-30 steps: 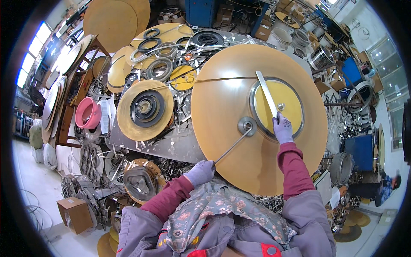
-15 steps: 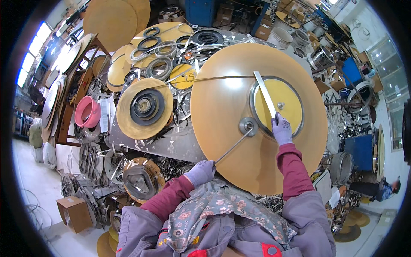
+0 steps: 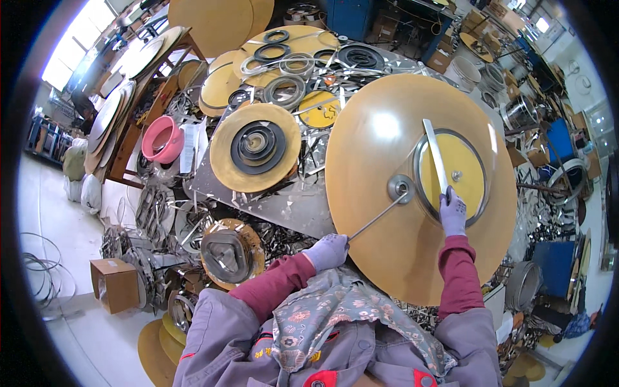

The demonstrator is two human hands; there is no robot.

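Observation:
My left hand (image 3: 327, 251), gloved in light purple, is closed around the near end of a thin metal rod (image 3: 376, 219). The rod's far end meets a round metal hub (image 3: 401, 188) on a large tan disc (image 3: 361, 135). In my gloved right hand (image 3: 453, 211) is the lower end of a flat silvery bar (image 3: 434, 155), which slants up across a yellow round plate (image 3: 465, 160). A coiled metal ring (image 3: 420, 184) encircles that plate on the disc's right half. The bar's upper end reaches past the ring's edge.
To the left, a smaller tan disc (image 3: 222, 145) carries a dark coil (image 3: 278, 143). Several metal rings (image 3: 284, 91) and loose strips cover the table behind. A pink basin (image 3: 162, 139) stands farther left, and a cardboard box (image 3: 115, 285) sits on the floor.
The view has turned, so the scene sits farther right. The dark band that spanned from the small disc to the ring no longer crosses the gap. Both hands keep their holds.

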